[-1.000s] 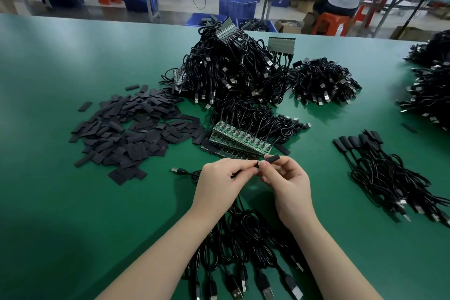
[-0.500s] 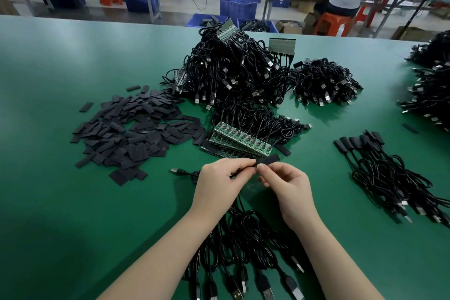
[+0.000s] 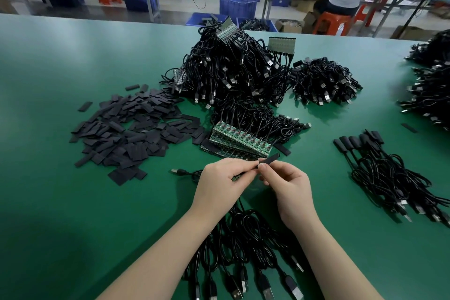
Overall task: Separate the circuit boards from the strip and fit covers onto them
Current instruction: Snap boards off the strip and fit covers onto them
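Head view: green table fills the frame. Far centre, large heap of black USB cables with board strips poking out of its top; smaller cable heap to its right. Left of centre, loose pile of flat black covers. Centre, stack of green circuit board strips, long axis running from far left to near right, cables trailing away on the far side. Right, a row of cables with covers fitted, covered ends pointing far. Near edge, more cables, plugs partly cut off by the frame bottom.

Left hand and right hand meet just near the strip stack. Both pinch with thumb and forefinger. Black cover sits in the right hand's pinch, long axis pointing far right, free end raised. Left hand's pinch holds a single circuit board; only a green sliver shows below the fingers, so its heading is unclear. Whether board has entered cover: cannot tell.
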